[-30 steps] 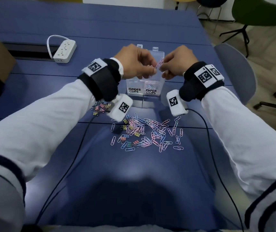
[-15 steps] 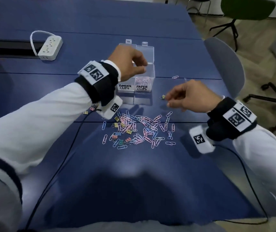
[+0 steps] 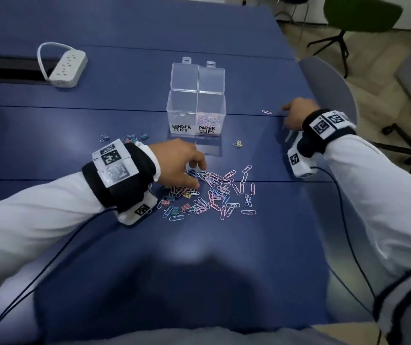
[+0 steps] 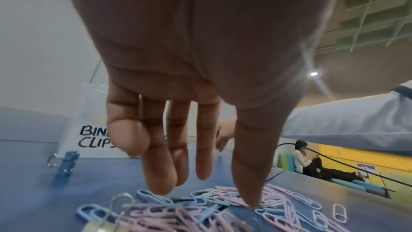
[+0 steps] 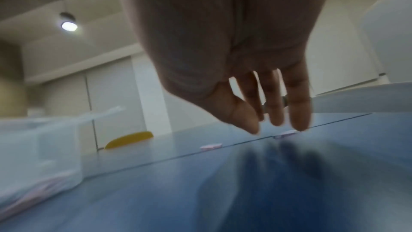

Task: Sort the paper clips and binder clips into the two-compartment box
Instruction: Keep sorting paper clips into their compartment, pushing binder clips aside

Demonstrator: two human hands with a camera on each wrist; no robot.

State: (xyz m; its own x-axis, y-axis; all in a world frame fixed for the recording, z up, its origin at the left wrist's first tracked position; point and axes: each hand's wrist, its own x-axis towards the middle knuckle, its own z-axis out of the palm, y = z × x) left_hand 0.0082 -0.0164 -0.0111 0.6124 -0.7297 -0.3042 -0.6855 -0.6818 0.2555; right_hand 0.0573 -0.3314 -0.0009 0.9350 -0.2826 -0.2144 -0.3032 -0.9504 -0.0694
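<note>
The clear two-compartment box (image 3: 195, 113) stands open mid-table; its right side, marked PAPER CLIPS, holds pink and blue clips, while the BINDER CLIPS side looks bare. A pile of paper clips (image 3: 219, 192) mixed with small binder clips (image 3: 174, 210) lies in front of it. My left hand (image 3: 194, 175) hovers over the pile's left end with straight fingers, its thumb tip (image 4: 252, 202) touching the clips. My right hand (image 3: 287, 113) reaches down at the far right, fingers extended beside a pink paper clip (image 5: 286, 133). Another pink clip (image 3: 266, 112) lies just left of it.
A yellow binder clip (image 3: 238, 144) lies alone right of the box, and more binder clips (image 3: 129, 138) lie to its left. A white power strip (image 3: 67, 68) sits far left. A grey chair (image 3: 329, 88) stands at the table's right edge. Wrist cables trail toward me.
My left hand has come down from the box to the clip pile. My right hand has moved farther right and away from me, to the stray clips by the table seam.
</note>
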